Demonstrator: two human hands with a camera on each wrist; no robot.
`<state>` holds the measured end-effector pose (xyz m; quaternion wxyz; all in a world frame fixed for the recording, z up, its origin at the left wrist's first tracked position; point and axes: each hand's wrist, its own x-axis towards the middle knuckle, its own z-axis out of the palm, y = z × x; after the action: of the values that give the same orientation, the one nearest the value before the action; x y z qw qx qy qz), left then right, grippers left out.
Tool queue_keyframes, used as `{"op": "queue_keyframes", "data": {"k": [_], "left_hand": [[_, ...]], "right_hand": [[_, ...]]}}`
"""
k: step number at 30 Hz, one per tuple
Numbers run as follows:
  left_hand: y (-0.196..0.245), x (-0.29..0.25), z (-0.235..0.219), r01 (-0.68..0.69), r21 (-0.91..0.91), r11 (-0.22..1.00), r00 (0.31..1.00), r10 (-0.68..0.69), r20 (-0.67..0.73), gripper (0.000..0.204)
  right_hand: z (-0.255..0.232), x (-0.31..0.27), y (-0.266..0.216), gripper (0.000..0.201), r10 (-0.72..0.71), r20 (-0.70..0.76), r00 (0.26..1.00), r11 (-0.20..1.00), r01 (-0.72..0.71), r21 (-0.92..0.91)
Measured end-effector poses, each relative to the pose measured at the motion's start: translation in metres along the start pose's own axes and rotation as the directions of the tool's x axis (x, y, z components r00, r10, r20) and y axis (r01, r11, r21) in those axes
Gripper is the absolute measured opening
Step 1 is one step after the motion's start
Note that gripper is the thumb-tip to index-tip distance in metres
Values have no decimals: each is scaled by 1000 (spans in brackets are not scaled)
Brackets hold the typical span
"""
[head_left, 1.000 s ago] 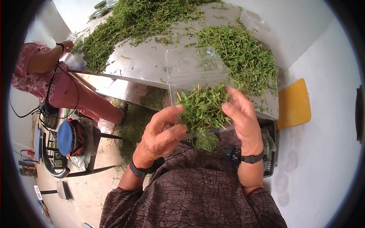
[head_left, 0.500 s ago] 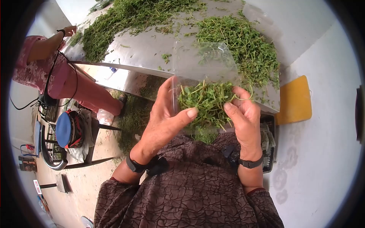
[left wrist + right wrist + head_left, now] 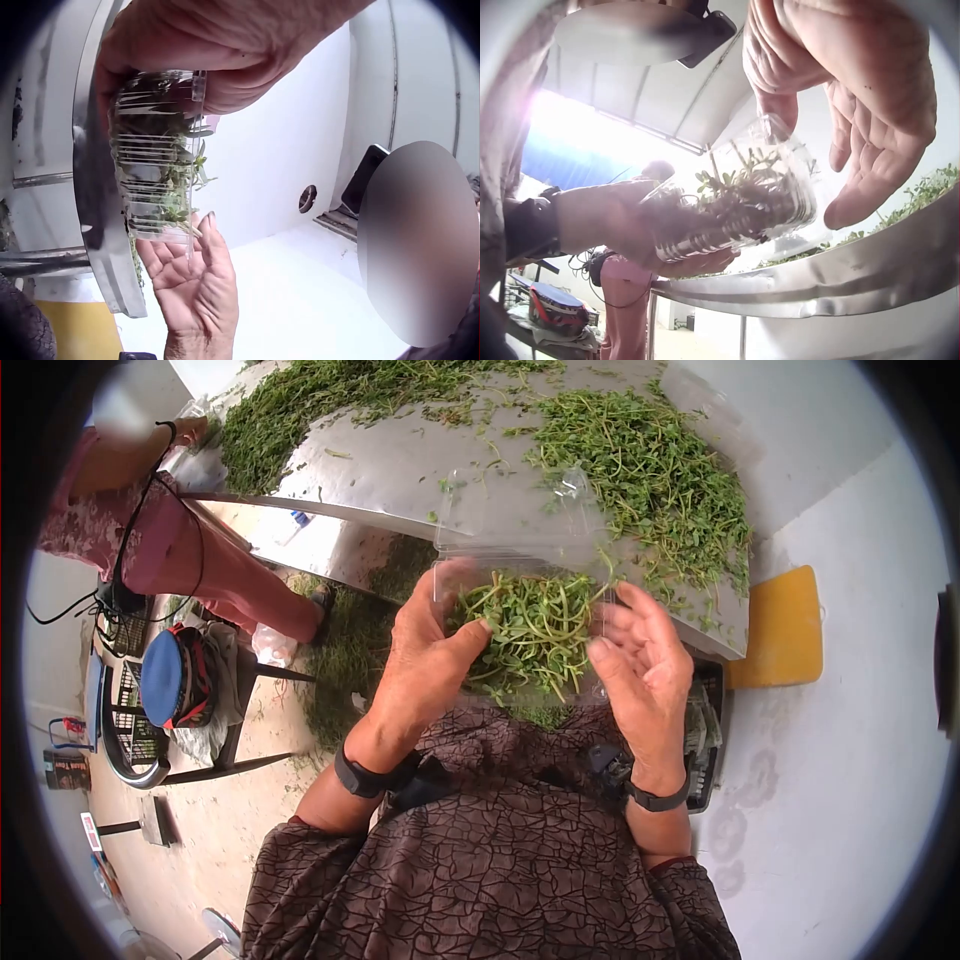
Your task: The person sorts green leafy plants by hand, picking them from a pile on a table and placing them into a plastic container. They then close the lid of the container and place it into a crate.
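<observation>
A clear plastic clamshell box [image 3: 150, 161] with ribbed walls is held up in front of the body. Green leafy stems [image 3: 530, 630] fill it, some poking over the rim, and its hinged lid [image 3: 515, 510] stands open on the far side. My left hand [image 3: 415, 660] grips the left end, fingers around the outside wall and thumb over the greens. At the opposite end is my right hand [image 3: 648, 670], its thumb tip right at the box's corner. In the right wrist view, the other fingers [image 3: 870, 172] of that hand extend loosely, apart from the box.
A metal table [image 3: 390, 465] beyond the box bears large heaps of greens [image 3: 650, 470]. Another person [image 3: 190, 560] stands at its left side. A chair with a blue-topped bag [image 3: 168, 678] is at left; a yellow board [image 3: 775, 628] leans by the right wall.
My left hand has shifted from the greens' left edge to wrap around the box's end, thumb over the rim. My right fingers have loosened and spread outward. The box moved slightly left.
</observation>
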<state>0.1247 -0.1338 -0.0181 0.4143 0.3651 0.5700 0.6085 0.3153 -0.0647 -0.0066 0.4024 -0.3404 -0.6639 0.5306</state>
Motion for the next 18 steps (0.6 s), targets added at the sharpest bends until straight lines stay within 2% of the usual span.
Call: {"op": "queue_keyframes", "data": {"k": [2, 3, 6, 9, 13, 18], "left_hand": [[-1, 0, -3, -25, 11, 1000, 999, 26, -24, 51], [-2, 0, -4, -34, 38, 999, 999, 35, -30, 51], [-6, 0, -5, -30, 49, 998, 999, 31, -26, 51], [-1, -2, -3, -28, 106, 994, 999, 31, -23, 51], [-2, -4, -2, -33, 88, 996, 999, 36, -26, 51], [-8, -4, 0, -49, 98, 994, 999, 47, 22, 51]], "right_hand": [[-4, 1, 2, 50, -165, -107, 980, 981, 153, -117], [-5, 2, 1, 50, -166, -105, 980, 981, 154, -119], [-7, 4, -1, 39, -395, -64, 916, 855, 341, -390], [-5, 6, 0, 32, -419, -50, 907, 817, 352, -456], [-4, 8, 0, 30, -467, -2, 884, 749, 394, -533], [1, 12, 2, 23, -465, -10, 885, 751, 388, -534]]}}
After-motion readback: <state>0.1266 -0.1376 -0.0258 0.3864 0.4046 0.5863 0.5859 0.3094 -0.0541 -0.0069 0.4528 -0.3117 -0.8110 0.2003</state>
